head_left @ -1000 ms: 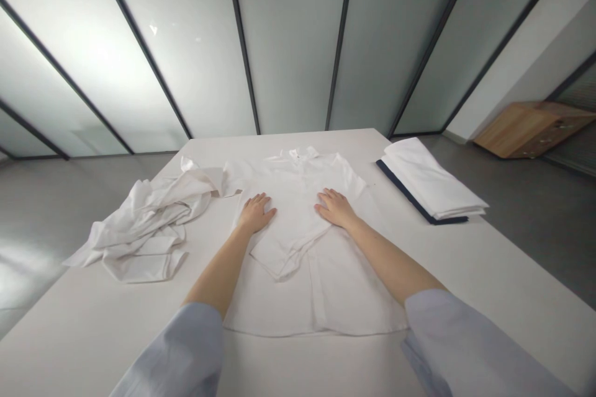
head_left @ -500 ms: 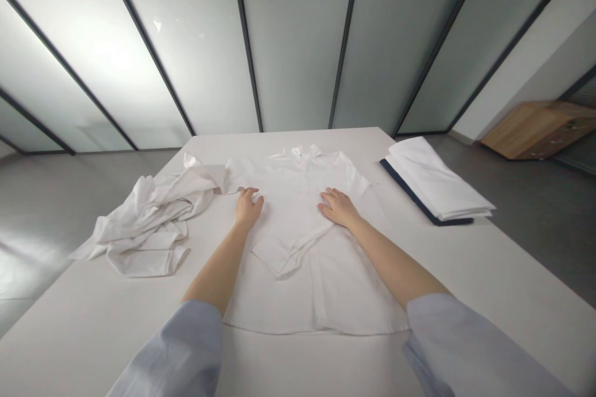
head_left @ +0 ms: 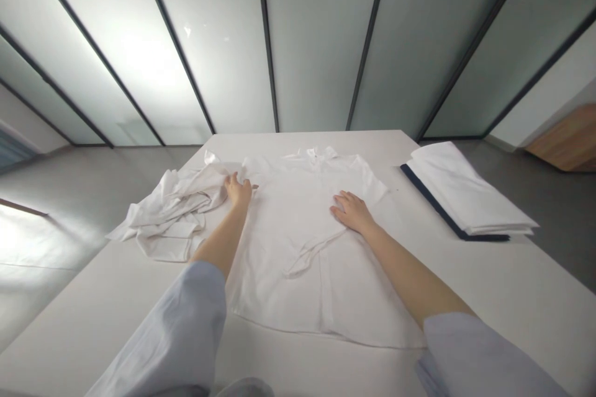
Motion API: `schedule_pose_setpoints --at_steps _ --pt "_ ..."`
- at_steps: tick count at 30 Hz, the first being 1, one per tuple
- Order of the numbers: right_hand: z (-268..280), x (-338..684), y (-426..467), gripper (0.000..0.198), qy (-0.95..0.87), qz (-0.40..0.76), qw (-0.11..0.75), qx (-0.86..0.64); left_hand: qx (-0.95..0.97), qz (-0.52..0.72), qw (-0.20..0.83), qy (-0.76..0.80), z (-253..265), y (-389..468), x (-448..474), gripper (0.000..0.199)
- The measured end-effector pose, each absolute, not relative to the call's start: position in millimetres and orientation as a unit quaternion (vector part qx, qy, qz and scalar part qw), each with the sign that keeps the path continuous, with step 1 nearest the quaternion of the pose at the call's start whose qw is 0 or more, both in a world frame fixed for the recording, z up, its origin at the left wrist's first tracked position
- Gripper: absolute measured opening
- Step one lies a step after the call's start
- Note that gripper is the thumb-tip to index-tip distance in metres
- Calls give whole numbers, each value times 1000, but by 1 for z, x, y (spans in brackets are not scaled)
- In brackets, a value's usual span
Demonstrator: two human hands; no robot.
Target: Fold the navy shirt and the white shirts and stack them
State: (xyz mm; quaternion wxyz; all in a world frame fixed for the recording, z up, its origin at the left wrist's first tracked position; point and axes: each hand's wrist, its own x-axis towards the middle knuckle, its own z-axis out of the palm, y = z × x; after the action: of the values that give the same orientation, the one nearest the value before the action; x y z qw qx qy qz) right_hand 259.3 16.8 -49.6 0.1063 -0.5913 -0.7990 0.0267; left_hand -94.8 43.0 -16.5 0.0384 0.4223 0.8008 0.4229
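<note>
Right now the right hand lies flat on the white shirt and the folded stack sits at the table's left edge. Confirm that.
Not quite. The right hand does lie flat on the white shirt, but the head view shows the folded stack at the table's right edge; a crumpled white garment lies at the left.

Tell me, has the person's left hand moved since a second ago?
Yes. The left hand has slid off the chest of the flat shirt out to its left shoulder, toward the crumpled pile. The right hand stays flat.
</note>
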Motion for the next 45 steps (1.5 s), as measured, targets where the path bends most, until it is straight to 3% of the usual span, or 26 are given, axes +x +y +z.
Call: schedule_pose_setpoints --at_steps 6,10,13,16,21,25,28,37,41,45 --pt "-56 261 19 48 -801 20 119 -587 407 375 21 833 11 63 -119 49" --pt "-60 262 20 47 -802 12 125 -584 384 423 28 820 36 79 -123 53" --pt "-63 262 22 47 -801 11 135 -583 495 441 -64 746 49 78 -96 56" --pt "-66 263 23 43 -799 15 160 -580 678 383 -132 614 46 63 -45 54" --pt "-68 267 29 40 -778 53 261 -569 877 173 -44 445 -4 28 30 42" --pt "-69 272 32 45 -737 82 357 -568 873 129 27 469 -38 13 44 47" --pt "-65 271 32 48 -720 89 380 -574 867 135 52 477 -45 12 41 46" --pt "-7 208 63 49 -812 21 278 -513 874 163 66 453 -41 13 43 45" --pt "5 166 85 44 -840 41 171 -513 872 155 71 459 -38 12 42 42" --pt "-3 157 94 42 -777 70 63 -623 873 154 77 457 -37 12 41 44"
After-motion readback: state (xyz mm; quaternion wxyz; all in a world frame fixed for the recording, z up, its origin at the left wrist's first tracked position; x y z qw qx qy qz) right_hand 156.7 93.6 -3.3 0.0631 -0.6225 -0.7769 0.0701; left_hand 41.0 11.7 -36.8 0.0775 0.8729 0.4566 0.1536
